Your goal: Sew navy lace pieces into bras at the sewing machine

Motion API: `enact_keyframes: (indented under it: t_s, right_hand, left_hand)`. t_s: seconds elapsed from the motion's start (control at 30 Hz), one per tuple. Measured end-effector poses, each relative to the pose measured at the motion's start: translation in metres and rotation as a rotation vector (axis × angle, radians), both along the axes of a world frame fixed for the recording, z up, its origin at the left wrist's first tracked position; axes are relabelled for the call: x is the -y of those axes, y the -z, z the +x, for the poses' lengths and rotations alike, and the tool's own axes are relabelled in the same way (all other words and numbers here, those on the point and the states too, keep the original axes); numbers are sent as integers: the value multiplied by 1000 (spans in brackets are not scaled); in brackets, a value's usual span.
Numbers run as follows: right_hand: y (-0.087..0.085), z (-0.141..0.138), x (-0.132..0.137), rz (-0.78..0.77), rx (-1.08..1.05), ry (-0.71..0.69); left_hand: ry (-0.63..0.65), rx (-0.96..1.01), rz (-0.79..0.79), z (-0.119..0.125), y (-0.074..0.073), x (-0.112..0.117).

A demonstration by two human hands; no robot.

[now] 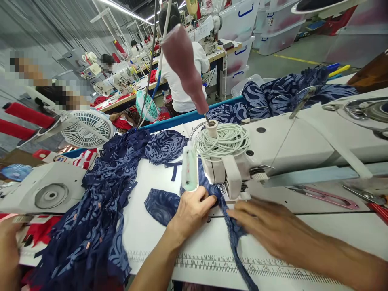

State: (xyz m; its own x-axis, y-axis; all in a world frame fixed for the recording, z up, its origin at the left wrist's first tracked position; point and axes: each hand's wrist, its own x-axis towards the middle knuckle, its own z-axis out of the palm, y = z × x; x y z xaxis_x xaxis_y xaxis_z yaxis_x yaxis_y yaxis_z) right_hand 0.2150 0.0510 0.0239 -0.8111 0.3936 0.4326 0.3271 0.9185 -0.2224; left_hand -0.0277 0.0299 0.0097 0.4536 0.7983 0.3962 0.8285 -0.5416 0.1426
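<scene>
Fabric, navy, is gripped by the left hand, fingers curled, the sewing machine just beyond them; to their right it is partly covered by the right hand, whose blurred grip cannot be told.

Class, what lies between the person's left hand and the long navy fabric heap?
In the head view, going from the left hand: a patterned navy piece, then white tabletop, up to the heap.
</scene>
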Motion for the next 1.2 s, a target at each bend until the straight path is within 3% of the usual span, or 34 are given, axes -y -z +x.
enact_keyframes:
  t_s: [0.1,0.27,0.7,1.2]
  right_hand:
    - [20,1,-20,63,-34,-80]
    - [37,-1,-7,44,-58,-67]
    - [31,2,-2,28,-47,-93]
    - [35,6,-1,77,-58,-103]
  left_hand:
    - [17,6,56,2,-3,0]
    - [32,-26,43,3,-2,1]
    - [31,-51,-147,1,1,3]
    - [1,-130,-57,14,1,17]
